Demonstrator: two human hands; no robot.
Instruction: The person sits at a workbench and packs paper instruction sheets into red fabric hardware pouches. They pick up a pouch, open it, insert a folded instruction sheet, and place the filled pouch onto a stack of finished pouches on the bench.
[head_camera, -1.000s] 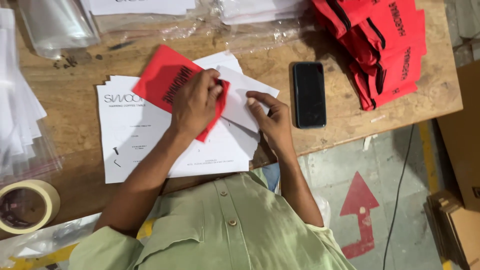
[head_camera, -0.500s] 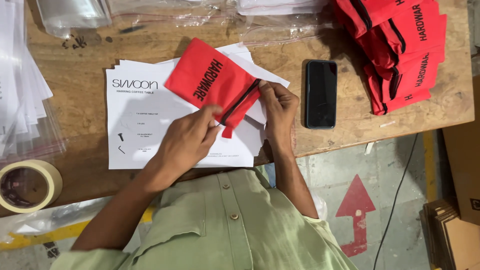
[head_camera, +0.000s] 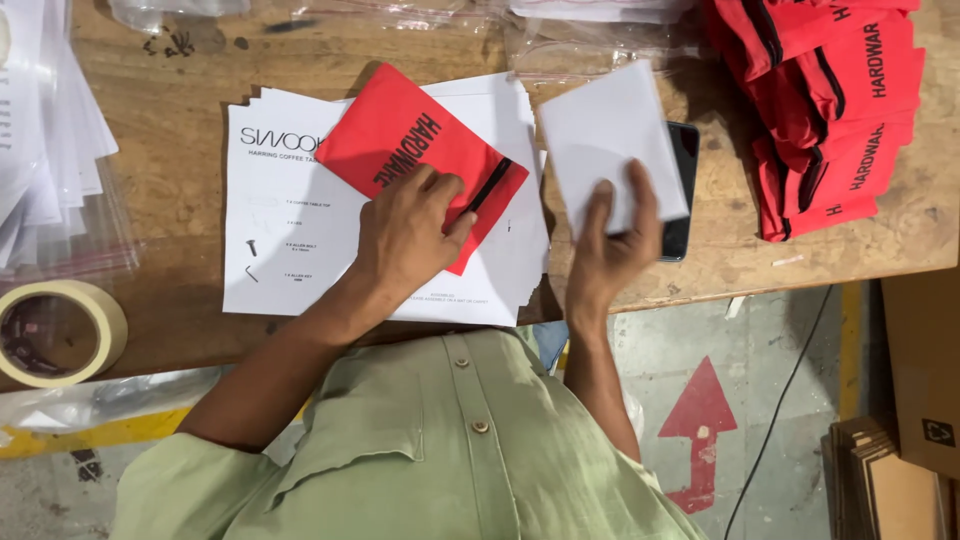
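A: Fingers (head_camera: 440, 190) of the left hand (head_camera: 405, 235) lie flat and spread on the red pouch (head_camera: 400, 135), yes?

B: Yes, they press it down, they do not close around it. The thumb points to the black zipper edge of the pouch.

A: And the right hand (head_camera: 610, 240)?

B: Its fingers are closed on a white folded sheet (head_camera: 610, 135), thumb below and the others on top. The sheet is lifted above the tabletop (head_camera: 180, 90) and covers part of a black phone (head_camera: 682, 200).

A: Where does the pouch lie?

B: Tilted, on a stack of white printed papers (head_camera: 290, 230), near the middle of the tabletop.

A: What is around them?

B: A pile of red pouches (head_camera: 840, 110) is at the far right corner. A roll of tape (head_camera: 60, 330) sits at the left edge, near clear plastic bags (head_camera: 60, 150) with white sheets. Below the tabletop is grey floor with a red arrow (head_camera: 705, 420), and cardboard (head_camera: 900, 440) at the right.
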